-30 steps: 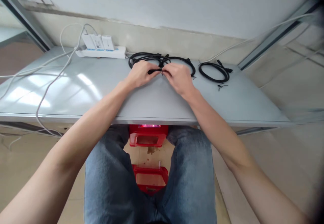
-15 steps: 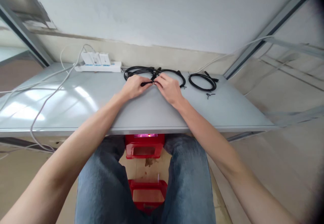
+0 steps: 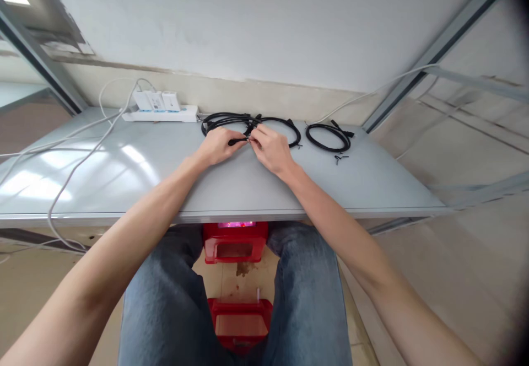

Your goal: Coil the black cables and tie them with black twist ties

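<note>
A coiled black cable (image 3: 270, 122) lies at the back middle of the grey table (image 3: 124, 173). My left hand (image 3: 215, 146) pinches a black plug end of that cable between thumb and fingers. My right hand (image 3: 269, 149) meets it fingertip to fingertip and grips the cable at the same spot, just in front of the coil. Part of the coil is hidden behind both hands.
A second coiled black cable (image 3: 328, 136) lies to the right, with a small black tie (image 3: 340, 158) in front of it. A white power strip (image 3: 159, 113) with white adapters sits at the back left, white cords trailing off. Red bins (image 3: 233, 242) stand under the table between my knees.
Both hands stay joined on the cable end near the coil. The camera has tilted up a little, so the table and hands sit lower in the picture than a second ago.
</note>
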